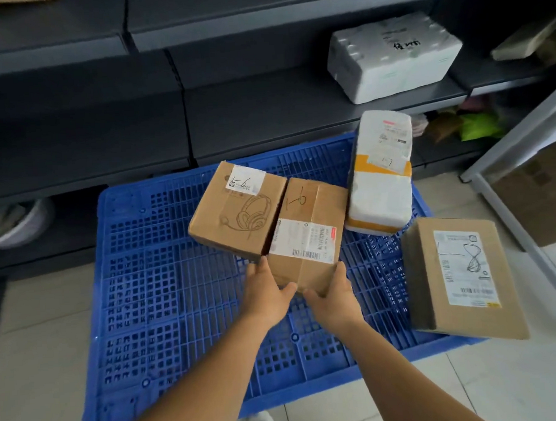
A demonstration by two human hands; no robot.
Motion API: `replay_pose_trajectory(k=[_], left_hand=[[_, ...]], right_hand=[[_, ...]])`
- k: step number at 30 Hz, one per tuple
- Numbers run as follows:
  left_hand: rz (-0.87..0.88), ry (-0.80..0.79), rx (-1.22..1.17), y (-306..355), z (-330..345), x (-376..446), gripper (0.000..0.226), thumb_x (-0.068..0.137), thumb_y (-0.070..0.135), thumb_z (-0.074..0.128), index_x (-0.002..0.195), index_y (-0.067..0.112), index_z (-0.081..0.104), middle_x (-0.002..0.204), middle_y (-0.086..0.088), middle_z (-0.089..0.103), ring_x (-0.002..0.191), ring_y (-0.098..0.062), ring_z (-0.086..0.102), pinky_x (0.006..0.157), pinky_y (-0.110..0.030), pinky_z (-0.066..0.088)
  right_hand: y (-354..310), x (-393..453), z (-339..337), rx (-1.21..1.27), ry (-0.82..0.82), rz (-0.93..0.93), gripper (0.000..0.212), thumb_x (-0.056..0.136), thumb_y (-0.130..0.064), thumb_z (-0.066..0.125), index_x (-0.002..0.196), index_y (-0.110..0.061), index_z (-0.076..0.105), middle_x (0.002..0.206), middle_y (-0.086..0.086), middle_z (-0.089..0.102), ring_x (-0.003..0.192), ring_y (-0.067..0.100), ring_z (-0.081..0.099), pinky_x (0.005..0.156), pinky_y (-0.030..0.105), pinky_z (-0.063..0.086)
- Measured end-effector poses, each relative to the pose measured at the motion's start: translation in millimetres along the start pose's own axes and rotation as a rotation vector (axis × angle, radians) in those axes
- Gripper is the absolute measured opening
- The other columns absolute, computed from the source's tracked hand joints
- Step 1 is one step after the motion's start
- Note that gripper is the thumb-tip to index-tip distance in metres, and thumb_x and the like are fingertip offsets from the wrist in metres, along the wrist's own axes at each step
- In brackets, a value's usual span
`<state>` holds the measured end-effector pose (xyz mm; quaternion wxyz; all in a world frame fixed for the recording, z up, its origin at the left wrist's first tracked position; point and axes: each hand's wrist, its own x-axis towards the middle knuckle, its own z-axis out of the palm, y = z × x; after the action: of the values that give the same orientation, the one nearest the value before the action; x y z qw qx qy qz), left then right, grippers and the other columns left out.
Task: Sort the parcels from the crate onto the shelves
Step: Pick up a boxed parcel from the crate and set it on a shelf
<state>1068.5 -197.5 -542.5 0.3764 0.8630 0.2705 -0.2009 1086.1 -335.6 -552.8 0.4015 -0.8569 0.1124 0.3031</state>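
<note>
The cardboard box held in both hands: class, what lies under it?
Under the cardboard box lies the blue slatted pallet. Whether its base rests there or is lifted is hidden. Left hand and right hand grip its near end.

The pallet [164,280] is bright blue with a grid of square holes, on pale grey floor tiles [36,351]. On it lie three brown cardboard boxes: one at twelve o'clock [234,209] with a line-drawn headset, a middle one [307,237] and one at three o'clock [463,278], each bearing white labels with black barcodes or scrawl. The wrapped parcel [381,176] at one o'clock is white with orange bands; the foam box [394,59] is white on dark grey shelves [264,98].
</note>
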Motion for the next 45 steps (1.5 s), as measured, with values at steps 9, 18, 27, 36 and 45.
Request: replay_pose_trajectory(k=[9,18,27,36,45], left_hand=[[-0.071,0.041,-0.299,0,18,-60,0.055,0.08,0.015,0.075,0.128,0.02,0.048,0.112,0.003,0.056,0.088,-0.008,0.053,0.063,-0.01,0.04],[-0.009,0.292,-0.481,19,17,-154,0.063,0.076,0.018,0.077,0.132,0.023,0.049,0.121,0.004,0.055,0.101,-0.012,0.058,0.069,-0.013,0.043],[0.052,0.622,-0.604,20,-32,-263,0.054,0.077,0.023,0.076,0.122,0.039,0.049,0.108,0.018,0.053,0.094,0.004,0.057,0.074,-0.013,0.046],[0.043,0.961,-0.692,-38,-103,-378,0.051,0.077,0.016,0.076,0.119,0.037,0.054,0.107,0.012,0.053,0.087,0.003,0.062,0.072,-0.011,0.05],[-0.079,1.244,-0.62,-155,-163,-535,0.06,0.077,0.021,0.077,0.127,0.037,0.05,0.106,0.019,0.048,0.095,0.005,0.055,0.068,-0.002,0.04]], right_hand=[[17,-45,-29,0.007,-0.021,-0.037,0.081,0.087,-0.023,0.068,0.149,-0.022,0.015,0.133,0.005,0.034,0.095,0.012,0.042,0.074,0.025,0.041],[7,-115,-78,-0.012,-0.067,-0.255,0.091,0.084,-0.026,0.072,0.151,-0.027,0.013,0.121,-0.005,0.031,0.098,0.01,0.045,0.072,0.022,0.041],[-47,-206,-95,-0.064,-0.17,-0.576,0.093,0.083,-0.03,0.071,0.152,-0.034,0.008,0.12,-0.008,0.028,0.103,0.011,0.049,0.077,0.03,0.052],[-114,-318,-35,-0.14,-0.347,-0.847,0.09,0.085,-0.027,0.069,0.152,-0.033,0.01,0.13,-0.005,0.031,0.099,0.005,0.042,0.062,0.009,0.038],[-139,-476,84,-0.174,-0.554,-1.034,0.093,0.082,-0.03,0.071,0.152,-0.033,0.009,0.127,-0.004,0.031,0.106,0.01,0.047,0.091,0.029,0.046]])
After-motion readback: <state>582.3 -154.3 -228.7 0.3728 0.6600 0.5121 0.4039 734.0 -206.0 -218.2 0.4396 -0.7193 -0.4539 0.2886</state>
